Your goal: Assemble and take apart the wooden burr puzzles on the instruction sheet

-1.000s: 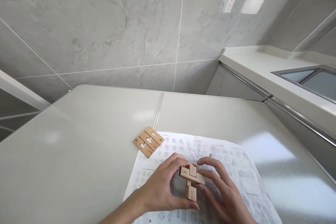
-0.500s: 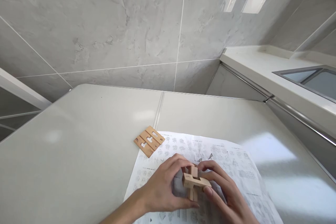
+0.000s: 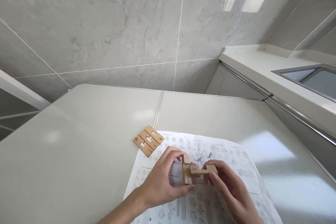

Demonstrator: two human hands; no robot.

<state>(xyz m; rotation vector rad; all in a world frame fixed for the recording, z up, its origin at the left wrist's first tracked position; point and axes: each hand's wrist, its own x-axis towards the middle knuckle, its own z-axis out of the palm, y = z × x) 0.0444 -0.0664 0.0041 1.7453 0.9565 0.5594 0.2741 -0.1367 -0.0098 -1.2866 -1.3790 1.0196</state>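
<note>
Between the thumb and fingers of my left hand (image 3: 160,182) is a pale notched wooden puzzle piece (image 3: 187,178), held roughly upright. My right hand (image 3: 232,189) pinches a second notched puzzle piece (image 3: 211,169) by its right end. This one lies crosswise, its marked left end against the upright piece. More wood shows behind the joint, but I cannot tell how many pieces meet there. Both hands are above a printed sheet of paper (image 3: 220,150) covered in small diagrams.
Flat wooden boards (image 3: 151,147) with cut-out slots and inked marks lie side by side at the sheet's upper left corner. The pale table (image 3: 91,147) has a seam across it. A white counter (image 3: 252,59) stands at the right, and a grey tiled wall (image 3: 118,24) rises behind.
The pieces have been turned and shifted. The crosswise piece now reaches farther right, and my right hand has moved right and pinches its end. My left hand has moved slightly up and left.
</note>
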